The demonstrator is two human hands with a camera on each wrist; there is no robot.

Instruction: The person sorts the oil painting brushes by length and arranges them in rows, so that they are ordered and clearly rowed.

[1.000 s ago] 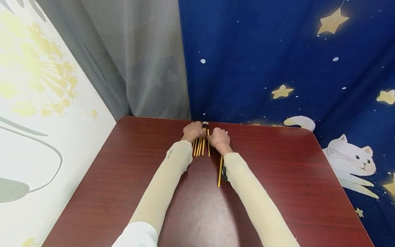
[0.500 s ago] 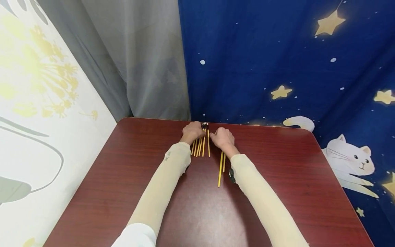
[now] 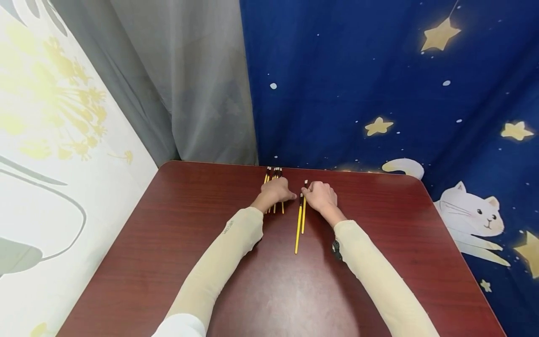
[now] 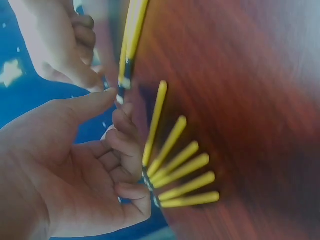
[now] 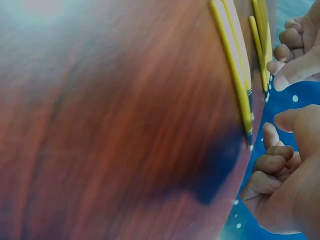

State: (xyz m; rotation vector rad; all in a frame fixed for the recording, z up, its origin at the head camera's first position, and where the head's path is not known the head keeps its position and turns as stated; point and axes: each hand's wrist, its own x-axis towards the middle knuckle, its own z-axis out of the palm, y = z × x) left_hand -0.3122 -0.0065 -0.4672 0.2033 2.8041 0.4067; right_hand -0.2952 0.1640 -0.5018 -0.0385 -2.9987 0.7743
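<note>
Several thin yellow sticks (image 3: 267, 178) with black-and-white ends lie near the table's far edge. My left hand (image 3: 275, 193) is over this group, hiding much of it; in the left wrist view its fingers curl loosely beside the black ends of the fanned sticks (image 4: 181, 170), thumb stretched out. Two more sticks (image 3: 299, 229) lie side by side just right of the group, one lower than the other. My right hand (image 3: 322, 196) is beside their upper ends, thumb close to them. In the right wrist view its thumb and forefinger stand apart with nothing between them.
The reddish-brown wooden table (image 3: 168, 243) runs back to a grey curtain (image 3: 210, 93) and a blue star-patterned curtain (image 3: 328, 84). A white patterned wall (image 3: 63, 187) borders the left side.
My right hand has drawn back to the right, uncovering the upper ends of the two separate sticks. My left hand has shifted right across the group, exposing stick ends on the left.
</note>
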